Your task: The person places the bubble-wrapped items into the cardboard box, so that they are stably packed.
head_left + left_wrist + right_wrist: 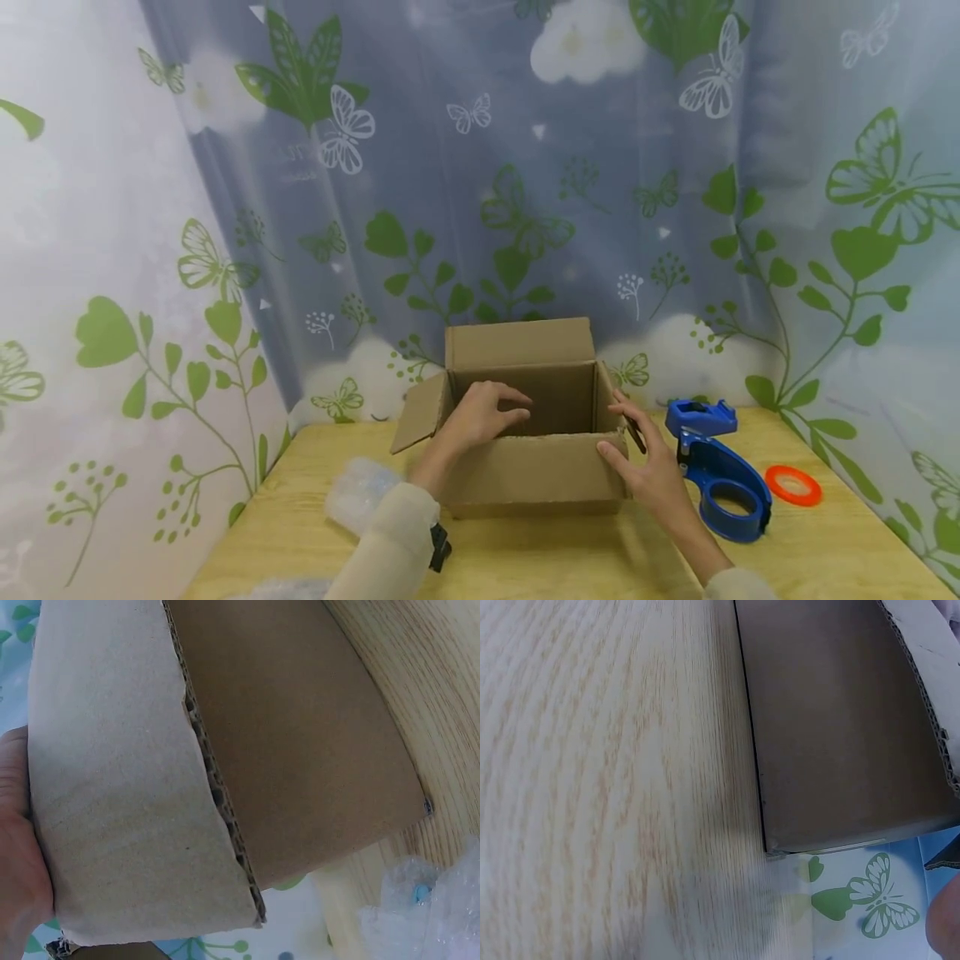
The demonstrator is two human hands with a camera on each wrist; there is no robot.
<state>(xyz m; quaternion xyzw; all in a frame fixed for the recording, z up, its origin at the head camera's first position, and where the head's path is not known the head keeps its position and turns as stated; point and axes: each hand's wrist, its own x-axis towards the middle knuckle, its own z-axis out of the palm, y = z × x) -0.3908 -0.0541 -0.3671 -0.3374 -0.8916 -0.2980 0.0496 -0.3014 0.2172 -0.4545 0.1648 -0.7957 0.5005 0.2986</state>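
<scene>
An open cardboard box [555,479] stands on the table, its back flap [519,343] upright and its left flap [422,412] slanting outward. Over the front rim, my left hand [480,417] reaches into the opening with loosely bent fingers, holding nothing visible. In the left wrist view, part of that hand [22,862] lies behind the pale front flap [127,780]. My right hand [647,454] is at the box's front right corner, thumb by the front edge and fingers near the right flap [634,433]. Only a fingertip [946,919] shows in the right wrist view.
Right of the box are a small blue tape dispenser [701,418], a larger blue tape dispenser [731,492] and an orange-red tape roll [793,486]. Bubble wrap [360,493] lies to the left, with more clear wrap [288,590] at the front edge. A patterned curtain [465,167] hangs behind.
</scene>
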